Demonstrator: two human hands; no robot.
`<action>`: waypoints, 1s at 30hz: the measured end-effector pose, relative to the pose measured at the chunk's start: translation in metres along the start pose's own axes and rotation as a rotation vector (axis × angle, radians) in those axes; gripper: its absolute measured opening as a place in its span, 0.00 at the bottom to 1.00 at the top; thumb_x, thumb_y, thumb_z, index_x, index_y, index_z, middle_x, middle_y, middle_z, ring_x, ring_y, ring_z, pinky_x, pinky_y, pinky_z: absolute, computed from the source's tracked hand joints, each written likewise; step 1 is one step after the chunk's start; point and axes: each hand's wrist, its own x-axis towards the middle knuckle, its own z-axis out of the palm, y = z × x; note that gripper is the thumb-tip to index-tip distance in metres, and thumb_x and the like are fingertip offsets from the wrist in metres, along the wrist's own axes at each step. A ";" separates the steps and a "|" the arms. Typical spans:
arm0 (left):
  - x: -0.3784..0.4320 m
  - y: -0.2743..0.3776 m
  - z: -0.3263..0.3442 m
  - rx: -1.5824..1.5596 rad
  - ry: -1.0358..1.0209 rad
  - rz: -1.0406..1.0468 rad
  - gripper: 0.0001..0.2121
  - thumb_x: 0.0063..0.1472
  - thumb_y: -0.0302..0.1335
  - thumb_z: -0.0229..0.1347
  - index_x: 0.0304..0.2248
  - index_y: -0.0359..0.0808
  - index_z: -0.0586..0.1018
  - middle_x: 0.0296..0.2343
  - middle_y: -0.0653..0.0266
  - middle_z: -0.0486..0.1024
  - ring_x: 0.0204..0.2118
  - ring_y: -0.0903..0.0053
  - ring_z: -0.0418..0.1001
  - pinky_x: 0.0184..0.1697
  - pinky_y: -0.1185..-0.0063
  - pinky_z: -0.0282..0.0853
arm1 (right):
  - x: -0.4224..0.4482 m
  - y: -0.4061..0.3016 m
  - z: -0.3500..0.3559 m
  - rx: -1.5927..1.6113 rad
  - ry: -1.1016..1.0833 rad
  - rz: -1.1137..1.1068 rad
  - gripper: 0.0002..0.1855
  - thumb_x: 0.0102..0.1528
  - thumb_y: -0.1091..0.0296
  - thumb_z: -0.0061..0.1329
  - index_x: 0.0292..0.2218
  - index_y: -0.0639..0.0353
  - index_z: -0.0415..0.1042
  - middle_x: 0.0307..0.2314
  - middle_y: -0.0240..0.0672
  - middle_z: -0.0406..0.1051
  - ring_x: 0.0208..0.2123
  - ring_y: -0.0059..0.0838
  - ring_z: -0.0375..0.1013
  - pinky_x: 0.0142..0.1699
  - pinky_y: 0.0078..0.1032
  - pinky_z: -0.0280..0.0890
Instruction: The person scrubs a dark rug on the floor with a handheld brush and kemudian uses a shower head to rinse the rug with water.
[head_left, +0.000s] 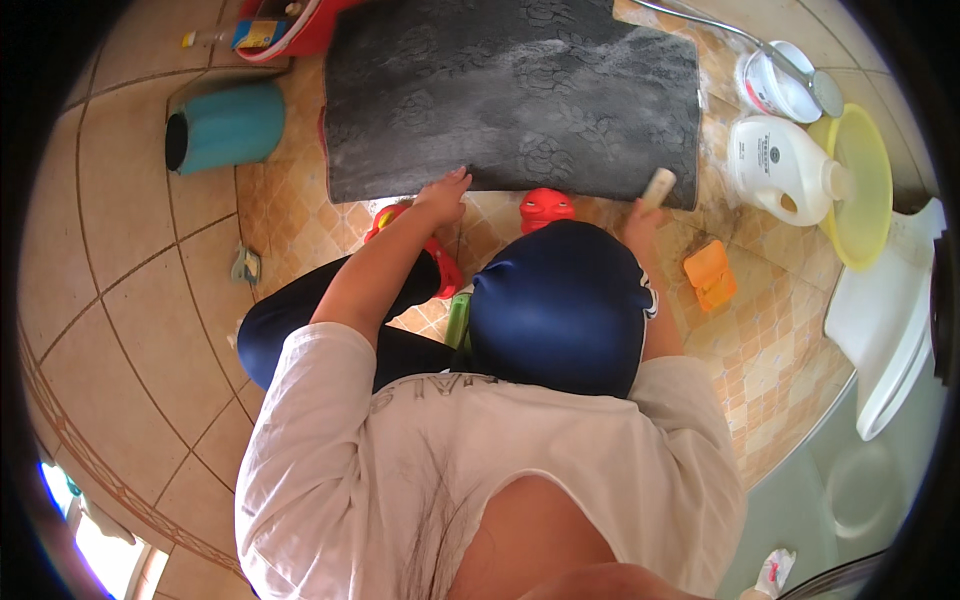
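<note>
A dark grey mat with an embossed rose pattern (510, 105) lies on the tiled floor, with whitish wet-looking streaks on it. At its near edge, left of the middle, my left hand (444, 196) rests with its fingertips on the mat and nothing visible in it. My right hand (642, 222) is closed around a pale, block-shaped object (659, 189), perhaps a brush or a bar of soap, near the mat's near right corner. Part of that hand is hidden by my knee. Red shoes (547, 208) are on my feet, close to the mat's edge.
An open orange soap box (710, 275) lies right of my knee. Beyond it are a white jug (780, 171), a yellow basin (862, 217), a white tub (784, 82) and a shower head (827, 93). On the left are a teal cylinder (232, 126) and a red bucket (307, 34).
</note>
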 end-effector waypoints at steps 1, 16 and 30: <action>0.007 -0.003 0.009 -0.050 0.013 0.071 0.28 0.47 0.32 0.44 0.49 0.41 0.52 0.51 0.59 0.42 0.53 0.68 0.44 0.52 0.75 0.46 | -0.005 -0.006 0.011 -0.041 -0.029 -0.030 0.23 0.50 0.52 0.34 0.36 0.65 0.52 0.27 0.56 0.64 0.31 0.55 0.63 0.35 0.40 0.58; 0.023 0.033 0.008 0.054 0.075 -0.075 0.31 0.48 0.34 0.46 0.51 0.45 0.47 0.52 0.60 0.37 0.54 0.67 0.40 0.51 0.69 0.46 | 0.036 0.047 -0.027 -0.085 0.042 0.057 0.23 0.49 0.50 0.35 0.37 0.62 0.55 0.27 0.54 0.66 0.30 0.52 0.65 0.34 0.40 0.59; 0.015 0.026 0.004 0.038 0.011 -0.104 0.31 0.48 0.34 0.46 0.51 0.47 0.46 0.52 0.62 0.36 0.54 0.68 0.39 0.50 0.68 0.47 | 0.037 0.026 -0.060 -0.384 0.060 0.155 0.23 0.50 0.49 0.32 0.32 0.64 0.61 0.26 0.52 0.65 0.31 0.48 0.64 0.33 0.37 0.59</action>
